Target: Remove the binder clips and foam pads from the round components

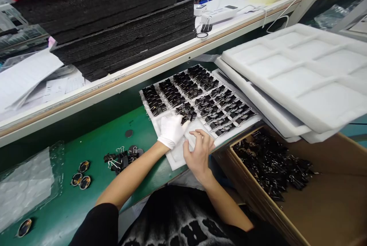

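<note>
A white foam tray (179, 158) lies on the green bench, with rows of black binder clips (206, 110) in its compartments, their wire handles sticking out. My left hand (171, 129), in a white glove, is over the near part of the tray. Its thumb and fingers close around a black binder clip at the near end of a row; the fingertips are partly hidden. Bare, my right hand (198, 150) hovers beside it above the tray's near edge, fingers loosely bent and thumb apart, with nothing seen between them.
Loose binder clips (122, 162) and round lens-like pieces (84, 182) lie on the bench at left, near bubble wrap (31, 184). At right, a cardboard box (323, 200) holds many clips below stacked white foam trays (298, 66). Black foam stacks (129, 28) stand on the shelf.
</note>
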Action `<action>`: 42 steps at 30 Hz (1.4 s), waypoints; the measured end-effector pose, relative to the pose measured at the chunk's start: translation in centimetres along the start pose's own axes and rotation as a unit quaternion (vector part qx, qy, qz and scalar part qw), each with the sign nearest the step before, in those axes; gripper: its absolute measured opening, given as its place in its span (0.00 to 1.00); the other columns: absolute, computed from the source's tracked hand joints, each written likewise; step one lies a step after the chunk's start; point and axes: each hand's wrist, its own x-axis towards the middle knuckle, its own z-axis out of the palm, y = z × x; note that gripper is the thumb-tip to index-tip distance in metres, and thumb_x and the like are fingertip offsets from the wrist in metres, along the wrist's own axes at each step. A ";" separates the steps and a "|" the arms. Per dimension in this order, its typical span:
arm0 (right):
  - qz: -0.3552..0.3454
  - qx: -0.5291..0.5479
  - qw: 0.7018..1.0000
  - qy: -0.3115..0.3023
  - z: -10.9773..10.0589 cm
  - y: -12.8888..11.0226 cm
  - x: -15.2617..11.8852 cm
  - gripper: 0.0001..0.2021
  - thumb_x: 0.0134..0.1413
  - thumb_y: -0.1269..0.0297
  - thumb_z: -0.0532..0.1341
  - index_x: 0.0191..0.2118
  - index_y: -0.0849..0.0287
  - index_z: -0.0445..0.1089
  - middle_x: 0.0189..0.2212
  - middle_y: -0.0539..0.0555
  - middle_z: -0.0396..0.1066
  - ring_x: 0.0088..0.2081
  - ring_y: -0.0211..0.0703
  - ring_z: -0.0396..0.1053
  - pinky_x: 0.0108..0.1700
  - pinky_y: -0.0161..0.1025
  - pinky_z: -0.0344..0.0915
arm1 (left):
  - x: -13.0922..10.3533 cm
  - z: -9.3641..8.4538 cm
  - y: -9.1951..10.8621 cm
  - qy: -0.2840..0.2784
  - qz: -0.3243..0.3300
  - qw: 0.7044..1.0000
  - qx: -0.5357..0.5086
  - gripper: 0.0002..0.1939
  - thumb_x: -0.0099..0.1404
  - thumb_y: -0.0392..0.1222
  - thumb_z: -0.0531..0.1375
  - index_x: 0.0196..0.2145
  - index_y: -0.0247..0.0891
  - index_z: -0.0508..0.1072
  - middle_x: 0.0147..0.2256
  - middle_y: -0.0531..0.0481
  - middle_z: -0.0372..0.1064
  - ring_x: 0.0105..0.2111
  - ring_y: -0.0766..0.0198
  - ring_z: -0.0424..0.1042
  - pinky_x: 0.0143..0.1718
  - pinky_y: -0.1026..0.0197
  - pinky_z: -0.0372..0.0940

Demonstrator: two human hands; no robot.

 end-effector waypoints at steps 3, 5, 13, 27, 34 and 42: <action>-0.026 -0.032 0.999 -0.020 0.0 0.4 0.5 0.10 0.63 0.69 0.61 0.48 0.56 0.72 0.48 0.59 0.72 0.51 0.55 0.67 0.52 0.50 0.56 | -0.1 0.0 0.3 -0.008 0.020 1.000 0.014 0.24 0.77 0.59 0.50 0.40 0.37 0.76 0.36 0.37 0.77 0.40 0.47 0.75 0.40 0.49 0.56; -0.053 -0.034 0.997 -0.037 0.3 0.6 0.2 0.09 0.63 0.70 0.61 0.48 0.56 0.73 0.46 0.58 0.74 0.49 0.53 0.68 0.51 0.49 0.56 | -0.5 -0.2 0.4 0.000 0.018 0.999 0.029 0.26 0.75 0.61 0.51 0.43 0.36 0.76 0.42 0.33 0.76 0.44 0.44 0.74 0.40 0.49 0.57; -0.065 -0.040 0.995 -0.066 0.7 0.9 -0.3 0.06 0.63 0.71 0.61 0.45 0.58 0.73 0.40 0.55 0.78 0.43 0.49 0.71 0.51 0.48 0.54 | -1.0 -0.7 -1.1 -0.055 0.033 0.995 0.078 0.27 0.77 0.58 0.50 0.42 0.31 0.77 0.36 0.34 0.76 0.39 0.47 0.75 0.41 0.50 0.62; -0.079 -0.055 0.991 -0.091 0.6 1.0 -0.5 0.07 0.67 0.70 0.58 0.44 0.57 0.73 0.38 0.54 0.79 0.43 0.48 0.72 0.52 0.49 0.53 | -1.2 -1.7 -1.5 -0.081 0.048 0.993 0.067 0.25 0.75 0.56 0.52 0.44 0.31 0.79 0.36 0.34 0.78 0.36 0.46 0.77 0.36 0.50 0.66; -0.089 -0.085 0.980 -0.158 0.3 2.3 -0.2 0.13 0.68 0.63 0.57 0.52 0.60 0.73 0.52 0.62 0.74 0.50 0.56 0.68 0.49 0.49 0.61 | -8.5 -5.6 -7.7 -0.089 0.085 0.990 0.074 0.23 0.76 0.54 0.51 0.37 0.35 0.78 0.33 0.40 0.77 0.34 0.50 0.77 0.37 0.52 0.61; -0.244 -0.189 0.928 -0.209 1.4 4.6 8.0 0.17 0.66 0.65 0.59 0.58 0.56 0.73 0.57 0.65 0.72 0.52 0.62 0.63 0.45 0.53 0.58 | -19.7 -8.9 -15.7 -0.033 -0.009 0.999 0.025 0.21 0.79 0.52 0.49 0.46 0.45 0.80 0.38 0.48 0.80 0.35 0.56 0.78 0.40 0.54 0.63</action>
